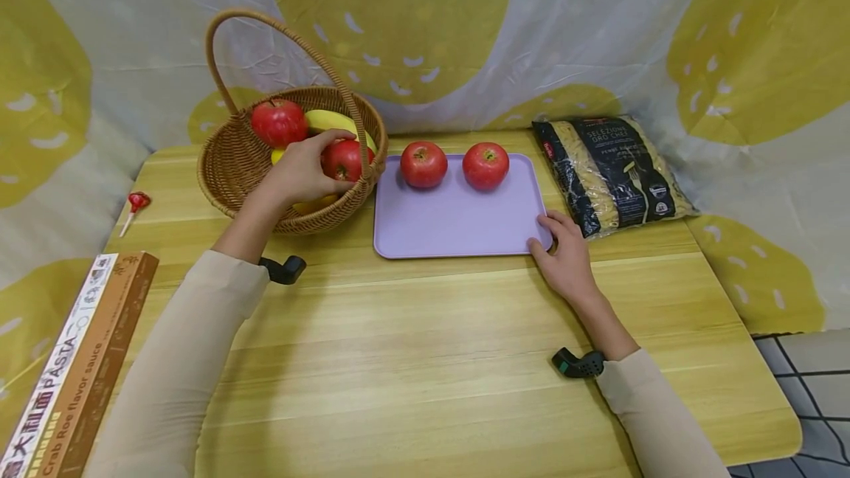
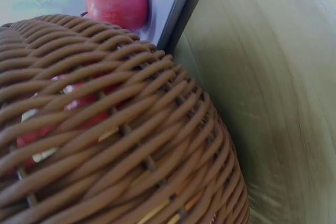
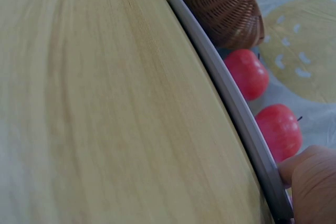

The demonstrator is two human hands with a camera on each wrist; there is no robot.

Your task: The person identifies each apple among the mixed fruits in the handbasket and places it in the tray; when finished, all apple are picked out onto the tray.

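My left hand point(image 1: 307, 170) reaches into the wicker basket point(image 1: 219, 164) and grips a red apple point(image 1: 344, 160) beneath the handle, fingers over its top and thumb at its near side. Another red apple point(image 1: 279, 122) and yellow bananas point(image 1: 327, 121) lie in the basket too. In the left wrist view the basket's weave point(image 2: 131, 129) hides the hand. My right hand point(image 1: 564, 253) holds the purple tray point(image 1: 458, 223) at its near right corner, the thumb at the rim. Two red apples, one on the left point(image 1: 423, 164) and one on the right point(image 1: 485, 166), sit on the tray's far half.
A bag of penne pasta point(image 1: 614, 172) lies right of the tray. At the table's left edge are a red lollipop point(image 1: 136, 202) and long boxes point(image 1: 86, 360), one marked pasta. A patterned cloth point(image 1: 564, 35) hangs behind the wooden table point(image 1: 425, 375).
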